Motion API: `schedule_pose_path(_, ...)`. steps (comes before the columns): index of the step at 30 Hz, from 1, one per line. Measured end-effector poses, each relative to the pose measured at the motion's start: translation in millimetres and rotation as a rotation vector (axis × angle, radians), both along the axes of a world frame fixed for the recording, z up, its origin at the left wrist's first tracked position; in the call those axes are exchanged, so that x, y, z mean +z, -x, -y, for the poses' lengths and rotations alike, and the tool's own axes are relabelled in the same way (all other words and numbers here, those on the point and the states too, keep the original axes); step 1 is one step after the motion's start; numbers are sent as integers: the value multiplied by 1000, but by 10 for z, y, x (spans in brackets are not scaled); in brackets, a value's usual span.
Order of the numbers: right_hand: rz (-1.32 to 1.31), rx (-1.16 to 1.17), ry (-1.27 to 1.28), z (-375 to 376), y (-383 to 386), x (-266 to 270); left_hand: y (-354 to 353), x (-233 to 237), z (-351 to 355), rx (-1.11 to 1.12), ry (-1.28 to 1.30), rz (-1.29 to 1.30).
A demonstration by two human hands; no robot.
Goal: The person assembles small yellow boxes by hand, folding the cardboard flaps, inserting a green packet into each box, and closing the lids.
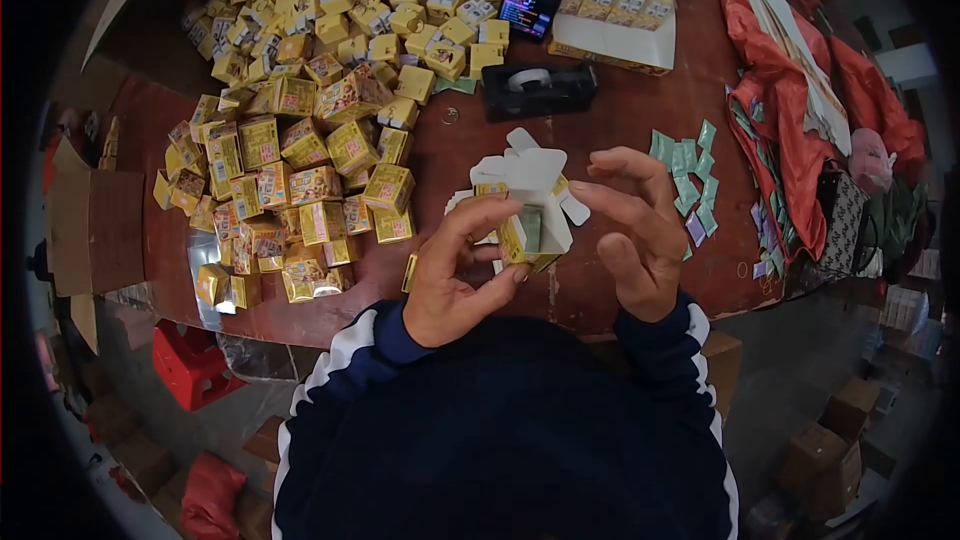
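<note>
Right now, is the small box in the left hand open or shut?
Open: the small box has its white flap spread away from the opening, and a green packet shows inside.

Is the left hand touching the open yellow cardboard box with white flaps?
Touching. The head view shows the left hand holding the yellow cardboard box, its fingers and thumb against the box's walls.

The work table [650,95] has a dark red, scuffed top with a dull sheen. A red plastic stool [190,370] stands below its left edge on the grey floor [265,410]. An open cardboard carton [98,230] is positioned at far left; brown boxes [820,470] occupy the lower right. Lighting is subdued; the dark periphery obscures detail.
</note>
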State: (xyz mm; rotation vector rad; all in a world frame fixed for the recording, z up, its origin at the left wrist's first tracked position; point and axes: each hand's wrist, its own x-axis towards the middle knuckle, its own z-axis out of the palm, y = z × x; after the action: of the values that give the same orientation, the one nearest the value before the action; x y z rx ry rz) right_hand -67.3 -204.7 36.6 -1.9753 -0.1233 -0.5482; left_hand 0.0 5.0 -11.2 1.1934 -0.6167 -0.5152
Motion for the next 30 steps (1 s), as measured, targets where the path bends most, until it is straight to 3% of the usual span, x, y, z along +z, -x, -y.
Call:
schedule_pose_path(4, -14, 212, -92, -80, -16, -203, 8, 64, 24, -84, 94, -85)
schedule_pose_path(9, -37, 275, -180, -179, -1, -369, -38, 148, 7, -150, 19, 19)
schedule_pose_path(11, 69, 223, -6, -153, -53, -333, -41, 152, -6, -140, -7, 35)
schedule_pose_path(18, 237, 181, 205, -97, -115, -258, -32, 65, -24, -183, 35, 11)
schedule_pose_path(24, 236, 157, 66, -287, -28, -315, -5, 38, 89, -112, 196, -25)
schedule_pose_path(26, 133, 80, -311, -382, -9, -250, -10, 105, 80, -112, 200, -99)
schedule_pose_path(27, 133, 81, -312, -346, -16, -229, -30, 133, 67, -121, 172, -96)
schedule_pose_path(29, 150, 185, -2, -224, -29, -200, -38, 141, 58, -130, 146, -95)
schedule_pose_path(30, 150, 187, -3, -215, -23, -204, -34, 134, 54, -127, 138, -85)
